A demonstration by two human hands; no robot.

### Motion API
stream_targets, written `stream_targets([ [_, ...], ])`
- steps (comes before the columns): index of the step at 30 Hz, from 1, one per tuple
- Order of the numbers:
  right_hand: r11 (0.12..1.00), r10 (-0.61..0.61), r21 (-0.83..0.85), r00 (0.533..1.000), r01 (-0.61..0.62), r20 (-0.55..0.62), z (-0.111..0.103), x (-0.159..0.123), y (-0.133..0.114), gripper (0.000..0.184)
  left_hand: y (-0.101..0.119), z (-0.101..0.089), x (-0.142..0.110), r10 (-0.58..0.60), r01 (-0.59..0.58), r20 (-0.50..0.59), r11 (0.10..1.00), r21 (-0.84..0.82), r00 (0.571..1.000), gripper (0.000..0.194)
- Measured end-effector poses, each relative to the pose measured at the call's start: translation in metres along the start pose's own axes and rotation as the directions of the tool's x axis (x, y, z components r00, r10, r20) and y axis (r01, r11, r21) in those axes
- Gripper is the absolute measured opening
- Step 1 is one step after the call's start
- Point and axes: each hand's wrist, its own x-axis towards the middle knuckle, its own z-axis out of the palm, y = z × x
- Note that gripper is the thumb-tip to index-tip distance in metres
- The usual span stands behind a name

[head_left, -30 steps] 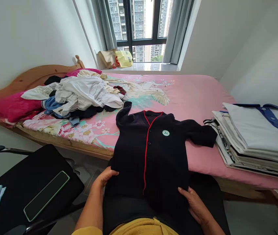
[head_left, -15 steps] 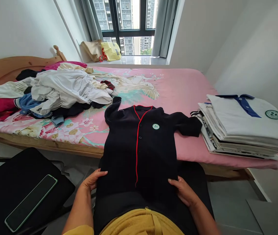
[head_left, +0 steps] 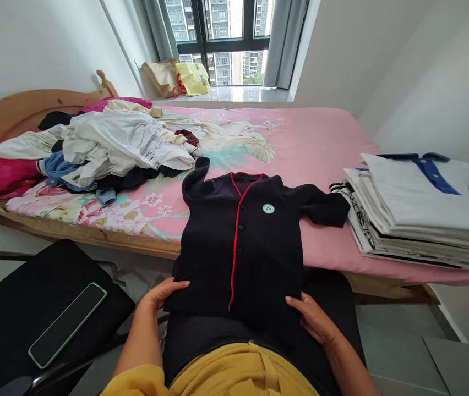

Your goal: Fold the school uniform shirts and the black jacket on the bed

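A dark navy cardigan (head_left: 212,247) with red piping, buttons and a round green-and-white badge lies front side up, its upper part on the bed and its lower part over my lap. My left hand (head_left: 162,291) pinches the lower left edge, thumb on top and fingers underneath. At the lower right edge, my right hand (head_left: 315,319) grips the cloth the same way. One sleeve is bent up at the left; the other reaches right to a stack of folded white shirts (head_left: 436,214), the top one with a blue collar.
A heap of loose clothes (head_left: 114,143) covers the left of the pink bed (head_left: 312,137). Left of my lap, a phone (head_left: 68,324) lies on a black chair seat (head_left: 65,269). Paper and yellow bags (head_left: 193,78) stand on the windowsill.
The view has shifted slightly, so the scene sits a little further right and higher. Both hands keep hold of the cardigan's lower edge, which now shows more plainly against my lap.
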Motion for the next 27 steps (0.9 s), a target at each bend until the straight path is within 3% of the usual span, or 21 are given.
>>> stream_targets([
  [5, 0.963, -0.058, -0.263, 0.998, 0.066, 0.039, 0.002, -0.002, 0.002, 0.053, 0.037, -0.018, -0.001, -0.042, 0.086, -0.165, 0.958, 0.272, 0.985, 0.027],
  [8, 0.927, -0.077, -0.362, 0.995, 0.098, 0.071, 0.008, -0.009, -0.003, 0.051, 0.076, -0.013, -0.017, 0.122, -0.025, -0.195, 0.898, 0.44, 0.973, 0.025],
  [9, 0.925, -0.082, -0.365, 0.993, 0.108, 0.088, 0.011, -0.012, -0.005, 0.049, 0.091, -0.003, -0.026, 0.218, -0.119, -0.145, 0.857, 0.501, 0.965, 0.026],
  [11, 0.937, -0.096, -0.325, 0.989, 0.127, 0.109, 0.016, -0.018, -0.009, 0.045, 0.117, 0.033, -0.046, 0.381, -0.35, 0.059, 0.762, 0.545, 0.923, 0.028],
  [13, 0.961, -0.111, -0.246, 0.99, 0.129, 0.086, 0.019, -0.023, -0.011, 0.042, 0.129, 0.084, -0.066, 0.411, -0.517, 0.314, 0.655, 0.551, 0.856, 0.031],
  [15, 0.977, -0.127, -0.17, 0.991, 0.131, 0.038, 0.021, -0.028, -0.012, 0.039, 0.125, 0.14, -0.082, 0.414, -0.677, 0.537, 0.496, 0.544, 0.735, 0.043],
  [17, 0.979, -0.158, -0.131, 0.987, 0.155, -0.013, 0.022, -0.031, -0.013, 0.035, 0.107, 0.188, -0.093, 0.462, -0.802, 0.659, 0.269, 0.534, 0.594, 0.063],
  [18, 0.978, -0.175, -0.122, 0.984, 0.169, -0.041, 0.023, -0.033, -0.014, 0.034, 0.095, 0.208, -0.097, 0.487, -0.817, 0.674, 0.17, 0.551, 0.556, 0.069],
  [19, 0.976, -0.191, -0.115, 0.979, 0.183, -0.068, 0.025, -0.035, -0.015, 0.031, 0.083, 0.222, -0.1, 0.486, -0.806, 0.679, 0.098, 0.584, 0.551, 0.073],
  [21, 0.974, -0.218, -0.093, 0.968, 0.208, -0.121, 0.029, -0.037, -0.018, 0.027, 0.065, 0.24, -0.104, 0.488, -0.763, 0.654, 0.038, 0.646, 0.578, 0.078],
  [23, 0.975, -0.22, -0.047, 0.965, 0.215, -0.141, 0.036, -0.039, -0.022, 0.024, 0.058, 0.243, -0.106, 0.501, -0.743, 0.63, 0.04, 0.668, 0.593, 0.074],
  [27, 0.974, -0.226, 0.004, 0.966, 0.229, -0.125, 0.051, -0.04, -0.028, 0.023, 0.076, 0.233, -0.112, 0.509, -0.764, 0.642, 0.049, 0.643, 0.573, 0.043],
])
